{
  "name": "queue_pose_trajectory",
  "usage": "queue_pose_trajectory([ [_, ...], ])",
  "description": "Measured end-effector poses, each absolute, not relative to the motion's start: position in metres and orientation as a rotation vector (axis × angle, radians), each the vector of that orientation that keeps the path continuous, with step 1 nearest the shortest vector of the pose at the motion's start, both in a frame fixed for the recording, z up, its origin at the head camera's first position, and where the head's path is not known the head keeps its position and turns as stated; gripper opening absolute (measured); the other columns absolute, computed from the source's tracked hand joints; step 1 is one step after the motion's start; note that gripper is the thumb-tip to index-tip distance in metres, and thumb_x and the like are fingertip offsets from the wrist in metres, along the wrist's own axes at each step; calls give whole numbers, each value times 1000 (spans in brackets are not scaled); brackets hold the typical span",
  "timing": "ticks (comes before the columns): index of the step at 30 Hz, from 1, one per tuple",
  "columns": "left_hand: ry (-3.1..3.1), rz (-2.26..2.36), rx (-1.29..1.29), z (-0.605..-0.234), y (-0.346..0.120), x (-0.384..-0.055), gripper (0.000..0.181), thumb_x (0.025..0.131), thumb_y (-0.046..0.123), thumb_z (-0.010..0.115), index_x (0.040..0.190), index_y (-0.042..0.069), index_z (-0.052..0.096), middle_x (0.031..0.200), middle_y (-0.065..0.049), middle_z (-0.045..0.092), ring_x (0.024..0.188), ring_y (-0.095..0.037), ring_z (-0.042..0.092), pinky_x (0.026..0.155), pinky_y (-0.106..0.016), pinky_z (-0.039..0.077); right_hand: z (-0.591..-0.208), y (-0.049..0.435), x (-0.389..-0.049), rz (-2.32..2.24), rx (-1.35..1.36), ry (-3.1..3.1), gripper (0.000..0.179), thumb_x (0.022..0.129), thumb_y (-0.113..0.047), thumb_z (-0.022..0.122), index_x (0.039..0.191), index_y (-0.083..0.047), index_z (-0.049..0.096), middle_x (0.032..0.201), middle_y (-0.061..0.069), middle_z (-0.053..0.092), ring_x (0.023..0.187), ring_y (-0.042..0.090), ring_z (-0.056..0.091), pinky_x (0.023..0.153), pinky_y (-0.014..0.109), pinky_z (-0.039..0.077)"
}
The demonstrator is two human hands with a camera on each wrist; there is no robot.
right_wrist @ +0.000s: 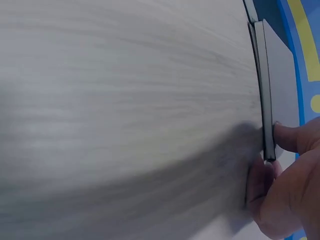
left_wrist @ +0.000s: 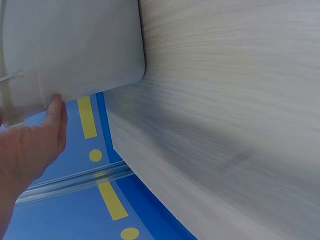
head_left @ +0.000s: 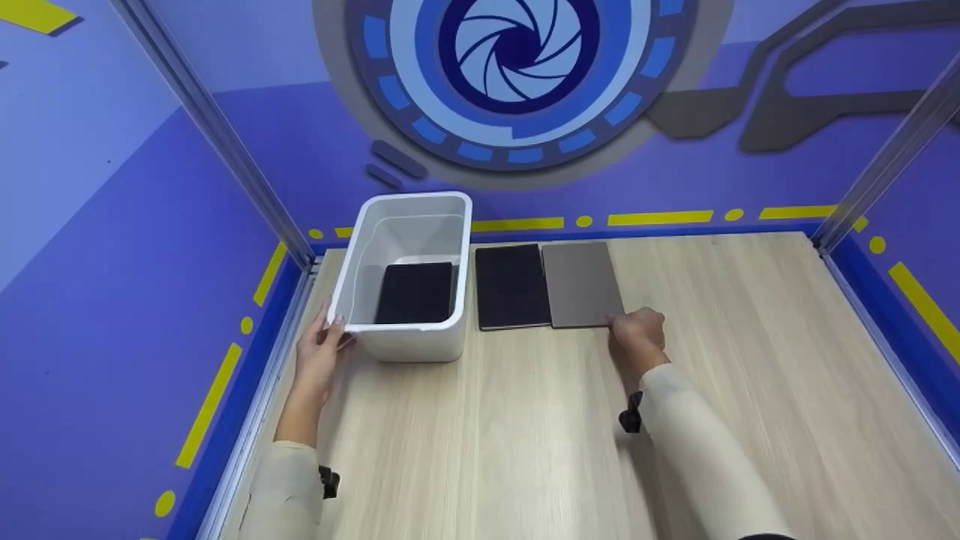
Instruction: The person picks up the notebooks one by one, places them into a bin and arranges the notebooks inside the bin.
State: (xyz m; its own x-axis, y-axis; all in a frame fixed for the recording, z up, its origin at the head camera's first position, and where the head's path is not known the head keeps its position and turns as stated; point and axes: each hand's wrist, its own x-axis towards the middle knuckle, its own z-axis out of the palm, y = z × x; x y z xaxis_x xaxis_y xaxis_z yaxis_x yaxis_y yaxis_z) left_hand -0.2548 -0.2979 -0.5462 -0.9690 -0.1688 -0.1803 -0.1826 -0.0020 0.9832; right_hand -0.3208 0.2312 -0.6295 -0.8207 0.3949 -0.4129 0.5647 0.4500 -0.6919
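Observation:
A white plastic bin (head_left: 409,345) stands on the left of the table with a black notebook (head_left: 415,294) inside it. My left hand (head_left: 319,364) holds the bin's near left corner, thumb at the rim and fingers along the outer wall; the left wrist view has those fingers (left_wrist: 55,115) against the wall. Right of the bin lies a second black notebook (head_left: 514,289), side by side with a grey-brown notebook (head_left: 581,285). At the grey-brown one's near right corner, my right hand (head_left: 637,334) pinches it, the thumb (right_wrist: 289,137) on its cover and fingers at its edge.
The light wood table (head_left: 547,427) runs up to a blue printed back wall (head_left: 660,180). Metal posts (head_left: 247,165) rise at its back corners, and blue side panels flank it. Small black devices (head_left: 631,414) sit at both wrists.

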Motion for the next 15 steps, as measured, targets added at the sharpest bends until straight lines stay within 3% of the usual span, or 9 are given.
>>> queue_pose_trajectory([
  [3, 2217, 2181, -394, -546, -297, -255, 60, 116, 28, 45, 172, 29, 23, 166, -26, 36, 147, -36, 48, 128, -46, 42, -627, 234, -319, -1323, 815, 2474, 61, 104, -36, 60, 144, 11, 57, 148, 30, 60, 134, 41, 62, 115, 55, 54],
  [5, 2219, 2175, -392, -545, -297, -255, 60, 116, 30, 45, 172, 30, 22, 167, -25, 35, 147, -35, 48, 129, -46, 41, -627, 235, -318, -1324, 806, 2481, 53, 104, -35, 59, 136, 7, 64, 142, 27, 65, 126, 38, 65, 107, 52, 58],
  [7, 2221, 2174, -390, -545, -298, -256, 60, 116, 30, 45, 172, 30, 23, 167, -25, 34, 147, -35, 48, 129, -47, 41, -628, 236, -317, -1345, 806, 2493, 37, 103, -33, 58, 116, 0, 69, 125, 20, 70, 111, 32, 65, 92, 45, 59],
  [10, 2210, 2180, -393, -545, -299, -256, 60, 116, 30, 44, 171, 33, 23, 167, -25, 32, 148, -35, 47, 129, -46, 41, -631, 241, -315, -1424, 840, 2487, 18, 99, -27, 57, 91, -12, 59, 99, 7, 61, 93, 26, 55, 73, 36, 49],
  [12, 2208, 2178, -391, -545, -299, -255, 60, 116, 30, 44, 171, 32, 22, 168, -25, 31, 149, -35, 46, 130, -46, 40, -633, 246, -313, -1493, 866, 2475, 14, 95, -22, 56, 85, -13, 54, 86, 3, 55, 84, 24, 51, 65, 34, 44],
  [15, 2223, 2156, -391, -545, -298, -255, 61, 116, 30, 44, 172, 30, 21, 170, -24, 30, 150, -36, 46, 129, -47, 40, -637, 255, -312, -1614, 901, 2434, 13, 96, -17, 55, 87, -10, 63, 75, -5, 58, 76, 16, 55, 61, 27, 46],
])
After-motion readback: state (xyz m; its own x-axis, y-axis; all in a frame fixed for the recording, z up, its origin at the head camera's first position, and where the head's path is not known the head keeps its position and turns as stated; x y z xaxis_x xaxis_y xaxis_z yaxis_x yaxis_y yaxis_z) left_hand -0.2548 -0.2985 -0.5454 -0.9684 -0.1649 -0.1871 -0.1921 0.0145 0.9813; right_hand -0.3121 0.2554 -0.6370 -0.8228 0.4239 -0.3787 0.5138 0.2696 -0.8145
